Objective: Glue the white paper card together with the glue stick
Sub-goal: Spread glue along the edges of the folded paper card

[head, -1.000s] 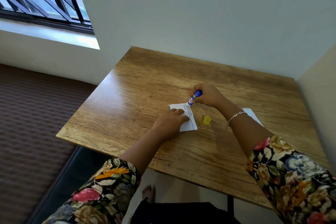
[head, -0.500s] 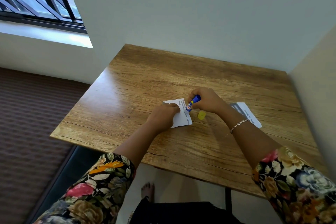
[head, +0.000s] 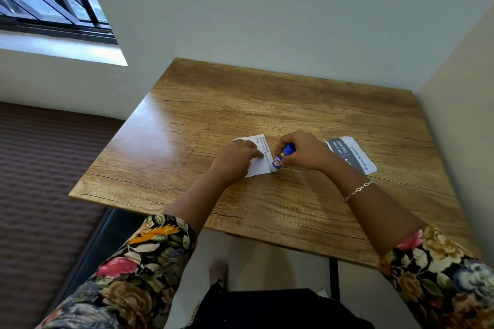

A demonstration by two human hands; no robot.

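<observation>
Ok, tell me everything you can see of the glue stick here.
The glue stick is a small plastic-looking tube with a blue upper body and a white label printed in red and yellow. It stands tilted, blue end up and to the right, lower end on the near right corner of the white paper card. The right hand grips its upper part; its tip is too small to make out.
</observation>
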